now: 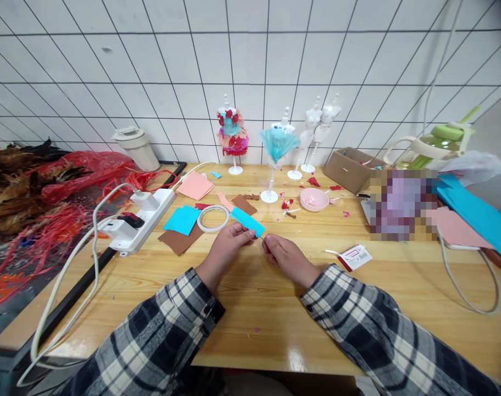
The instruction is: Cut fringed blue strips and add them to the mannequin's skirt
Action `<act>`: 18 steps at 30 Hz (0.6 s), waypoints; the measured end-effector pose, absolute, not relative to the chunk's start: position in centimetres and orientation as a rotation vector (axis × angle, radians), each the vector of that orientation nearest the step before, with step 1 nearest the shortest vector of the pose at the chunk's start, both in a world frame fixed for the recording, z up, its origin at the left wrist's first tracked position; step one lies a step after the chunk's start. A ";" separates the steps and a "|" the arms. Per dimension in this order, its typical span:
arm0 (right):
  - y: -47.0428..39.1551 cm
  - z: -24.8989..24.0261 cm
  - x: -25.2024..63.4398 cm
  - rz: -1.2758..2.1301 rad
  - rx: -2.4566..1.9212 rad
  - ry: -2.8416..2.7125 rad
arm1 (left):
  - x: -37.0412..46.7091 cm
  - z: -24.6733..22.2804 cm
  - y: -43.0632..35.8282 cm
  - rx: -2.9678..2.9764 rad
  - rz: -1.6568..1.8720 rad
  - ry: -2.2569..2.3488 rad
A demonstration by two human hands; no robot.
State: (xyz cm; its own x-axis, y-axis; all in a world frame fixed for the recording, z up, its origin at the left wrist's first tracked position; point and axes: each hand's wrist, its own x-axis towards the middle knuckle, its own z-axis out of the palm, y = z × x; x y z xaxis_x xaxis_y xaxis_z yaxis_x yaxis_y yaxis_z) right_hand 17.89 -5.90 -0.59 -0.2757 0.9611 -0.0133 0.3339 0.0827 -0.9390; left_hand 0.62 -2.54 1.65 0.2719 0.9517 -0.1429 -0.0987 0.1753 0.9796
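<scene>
1. White tiled wall (242,60) at back, wooden table (250,308) in front, with small dress forms standing near the wall.
2. Blue strip (249,221) sits mid-table, just right of the tape roll (199,218), its far end beside the small brown piece (245,204). Can't tell if it touches the wood.
3. Left hand (224,247): closed, thumb and fingers pinching the strip's near edge, towards the near end.
4. Right hand (289,258): fingertips nearly together on a thin dark piece (263,237) at the strip's near-right corner; too small to identify.
5. Handling, my judgement: light left pinch, close to the working corner, so thin material doesn't crease or swing.
6. Right fingertips best kept low and steady, moving in small amounts; brace both wrists if the corner wanders. Pulling hard probably tears or puckers it.
7. Keeping the strip's long edges straight and its face flat likely avoids skew; the free far end should stay off the loose paper.
8. Direction: far end points away and left, near end towards the person and right, at the right fingertips.
9. Long axis: diagonal, far-left to near-right, slanted across the table rather than square to its front edge.
</scene>
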 end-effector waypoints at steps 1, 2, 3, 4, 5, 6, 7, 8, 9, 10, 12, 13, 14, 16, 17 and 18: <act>-5.9 -0.6 17.9 1.183 -1.293 -1.719 | 0.6 1.6 -2.5 1.133 0.937 0.995; -5.8 -0.5 17.9 1.175 -1.292 -1.735 | 0.7 1.5 -2.5 1.139 0.922 0.988; -5.8 -0.5 17.9 1.172 -1.290 -1.744 | 0.7 1.5 -2.5 1.138 0.911 0.982; -5.7 -0.5 17.9 1.169 -1.287 -1.749 | 0.7 1.4 -2.5 1.134 0.902 0.975; -5.7 -0.6 17.9 1.169 -1.283 -1.753 | 0.8 1.4 -2.5 1.133 0.894 0.970; -5.6 -0.6 17.9 1.172 -1.278 -1.755 | 0.8 1.5 -2.5 1.136 0.889 0.969; -5.6 -0.7 17.9 1.181 -1.273 -1.754 | 0.8 1.5 -2.5 1.141 0.888 0.973; -5.6 -0.7 17.9 1.194 -1.270 -1.747 | 0.7 1.5 -2.5 1.147 0.887 0.976; -5.6 -0.8 17.9 1.211 -1.270 -1.738 | 0.7 1.5 -2.5 1.150 0.888 0.979; -5.6 -0.8 17.9 1.228 -1.271 -1.727 | 0.7 1.5 -2.5 1.150 0.889 0.979; -5.6 -0.9 17.9 1.251 -1.271 -1.708 | 0.7 1.6 -2.5 1.146 0.893 0.974; -5.6 -0.8 17.9 1.255 -1.270 -1.706 | 0.7 1.6 -2.5 1.143 0.894 0.970; -5.6 -0.8 17.9 1.255 -1.268 -1.707 | 0.7 1.7 -2.5 1.139 0.894 0.966; -5.6 -0.7 17.9 1.252 -1.268 -1.711 | 0.7 1.7 -2.5 1.131 0.895 0.961; -5.6 -0.6 17.9 1.253 -1.270 -1.709 | 0.8 1.7 -2.5 1.128 0.896 0.960; -5.6 -0.5 17.9 1.257 -1.274 -1.705 | 0.8 1.7 -2.5 1.126 0.896 0.959</act>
